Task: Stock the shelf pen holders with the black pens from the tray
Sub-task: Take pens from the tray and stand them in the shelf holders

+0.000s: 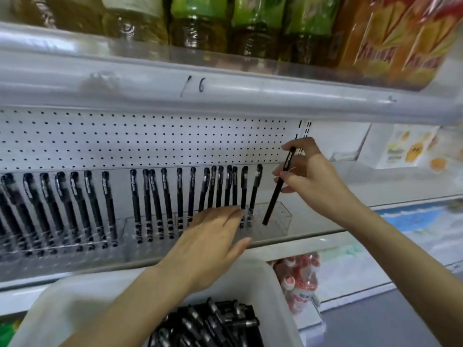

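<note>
Your right hand (313, 179) pinches a black pen (276, 191) near its capped upper end. The pen's long axis tilts, cap up-right and lower end down-left, over the vacant right end of the clear pen holder (283, 216). Your left hand (213, 239), fingers straight, rests at the holder's front. Remaining pens (215, 321) lie in the tray (275, 291) below.
</note>
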`<move>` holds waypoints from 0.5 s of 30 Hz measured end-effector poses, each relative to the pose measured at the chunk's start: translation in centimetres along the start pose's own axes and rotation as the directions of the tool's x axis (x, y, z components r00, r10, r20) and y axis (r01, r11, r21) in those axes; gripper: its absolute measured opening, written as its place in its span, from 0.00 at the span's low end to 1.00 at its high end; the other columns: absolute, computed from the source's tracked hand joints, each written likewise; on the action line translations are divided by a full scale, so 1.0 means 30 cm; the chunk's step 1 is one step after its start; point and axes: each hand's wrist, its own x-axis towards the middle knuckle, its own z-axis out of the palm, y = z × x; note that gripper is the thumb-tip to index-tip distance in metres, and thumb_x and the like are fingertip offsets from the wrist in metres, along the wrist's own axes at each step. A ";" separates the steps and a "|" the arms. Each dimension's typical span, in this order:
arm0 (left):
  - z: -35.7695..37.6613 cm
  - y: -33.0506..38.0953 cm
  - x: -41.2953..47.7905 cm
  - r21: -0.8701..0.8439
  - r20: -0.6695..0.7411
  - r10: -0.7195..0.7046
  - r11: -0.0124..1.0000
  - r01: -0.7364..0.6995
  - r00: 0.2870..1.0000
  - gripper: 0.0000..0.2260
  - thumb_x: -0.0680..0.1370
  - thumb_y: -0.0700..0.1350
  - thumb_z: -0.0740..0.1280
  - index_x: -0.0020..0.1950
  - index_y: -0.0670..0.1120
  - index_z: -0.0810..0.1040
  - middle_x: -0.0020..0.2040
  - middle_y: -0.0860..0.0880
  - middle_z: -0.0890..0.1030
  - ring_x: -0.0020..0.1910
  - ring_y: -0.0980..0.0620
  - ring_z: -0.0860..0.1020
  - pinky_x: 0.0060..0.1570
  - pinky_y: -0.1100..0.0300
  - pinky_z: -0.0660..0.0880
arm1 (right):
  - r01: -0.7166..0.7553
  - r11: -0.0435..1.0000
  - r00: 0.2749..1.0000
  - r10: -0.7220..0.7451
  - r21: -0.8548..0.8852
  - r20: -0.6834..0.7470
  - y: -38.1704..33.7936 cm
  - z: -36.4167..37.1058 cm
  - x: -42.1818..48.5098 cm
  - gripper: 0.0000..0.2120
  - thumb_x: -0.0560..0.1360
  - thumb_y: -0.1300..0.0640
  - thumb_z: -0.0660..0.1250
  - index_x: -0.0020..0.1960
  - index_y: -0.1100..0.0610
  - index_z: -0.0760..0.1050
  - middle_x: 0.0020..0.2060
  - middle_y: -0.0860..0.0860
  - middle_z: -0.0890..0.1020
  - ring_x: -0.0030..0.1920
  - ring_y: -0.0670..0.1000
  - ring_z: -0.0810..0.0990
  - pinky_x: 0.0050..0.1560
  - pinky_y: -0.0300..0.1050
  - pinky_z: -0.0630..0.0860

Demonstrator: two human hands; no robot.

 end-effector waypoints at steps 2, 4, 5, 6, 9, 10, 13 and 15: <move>0.013 0.003 0.001 -0.009 0.004 -0.009 1.000 0.009 1.000 0.27 0.80 0.62 0.48 0.77 0.54 0.50 0.76 0.57 0.54 0.74 0.57 0.52 0.71 0.61 0.48 | 0.022 0.999 0.999 -0.020 0.047 -0.028 0.010 0.012 0.014 0.13 0.78 0.65 0.62 0.57 0.51 0.63 0.45 0.57 0.80 0.46 0.51 0.81 0.45 0.48 0.82; 0.024 0.004 0.001 -0.003 0.019 -0.014 1.000 0.014 1.000 0.28 0.79 0.63 0.46 0.77 0.54 0.50 0.75 0.58 0.53 0.74 0.57 0.51 0.71 0.62 0.47 | 0.064 0.996 0.997 -0.061 0.057 -0.056 0.028 0.024 0.027 0.12 0.79 0.65 0.59 0.57 0.50 0.63 0.45 0.58 0.79 0.47 0.51 0.80 0.46 0.46 0.81; 0.030 0.002 0.000 0.006 0.027 -0.012 1.000 0.012 1.000 0.29 0.78 0.64 0.45 0.77 0.54 0.50 0.75 0.58 0.53 0.74 0.57 0.51 0.71 0.62 0.47 | 0.086 0.995 0.995 -0.082 0.058 -0.065 0.038 0.028 0.033 0.12 0.80 0.65 0.58 0.57 0.50 0.63 0.45 0.58 0.79 0.47 0.52 0.80 0.46 0.45 0.81; 0.036 -0.002 0.000 0.012 0.036 -0.009 1.000 0.009 0.999 0.30 0.76 0.65 0.43 0.77 0.54 0.49 0.76 0.58 0.53 0.74 0.57 0.51 0.71 0.62 0.46 | 0.102 0.993 0.993 -0.098 0.060 -0.073 0.048 0.030 0.039 0.12 0.80 0.65 0.57 0.58 0.50 0.62 0.45 0.57 0.79 0.47 0.52 0.79 0.47 0.43 0.80; 0.042 -0.015 0.000 -0.009 0.043 -0.009 1.000 0.009 0.999 0.31 0.76 0.65 0.44 0.77 0.55 0.49 0.76 0.59 0.52 0.74 0.58 0.50 0.70 0.64 0.44 | 0.131 0.989 0.988 -0.124 0.072 -0.094 0.068 0.025 0.055 0.12 0.80 0.64 0.55 0.59 0.50 0.61 0.45 0.56 0.78 0.48 0.51 0.79 0.48 0.40 0.80; 0.040 -0.017 0.003 -0.019 0.039 -0.006 1.000 0.006 0.999 0.30 0.77 0.65 0.45 0.77 0.55 0.50 0.76 0.59 0.52 0.74 0.59 0.50 0.69 0.65 0.44 | 0.131 0.989 0.988 -0.123 0.075 -0.096 0.072 0.022 0.059 0.12 0.80 0.65 0.55 0.59 0.51 0.61 0.45 0.57 0.79 0.48 0.52 0.79 0.48 0.41 0.80; 0.038 -0.019 0.005 -0.037 0.049 -0.004 0.999 0.006 0.999 0.30 0.78 0.65 0.47 0.77 0.54 0.50 0.76 0.58 0.53 0.74 0.58 0.50 0.71 0.63 0.46 | 0.110 0.992 0.992 -0.106 0.056 -0.070 0.082 0.022 0.068 0.11 0.80 0.66 0.54 0.58 0.53 0.61 0.47 0.59 0.79 0.51 0.56 0.79 0.51 0.48 0.79; 0.043 -0.022 0.002 -0.033 0.059 -0.008 0.999 0.010 0.998 0.30 0.78 0.65 0.47 0.77 0.54 0.50 0.76 0.58 0.53 0.74 0.58 0.50 0.72 0.61 0.46 | 0.078 0.994 0.995 -0.073 0.079 -0.067 0.082 0.032 0.077 0.12 0.80 0.67 0.53 0.58 0.53 0.60 0.46 0.60 0.78 0.51 0.59 0.79 0.51 0.49 0.78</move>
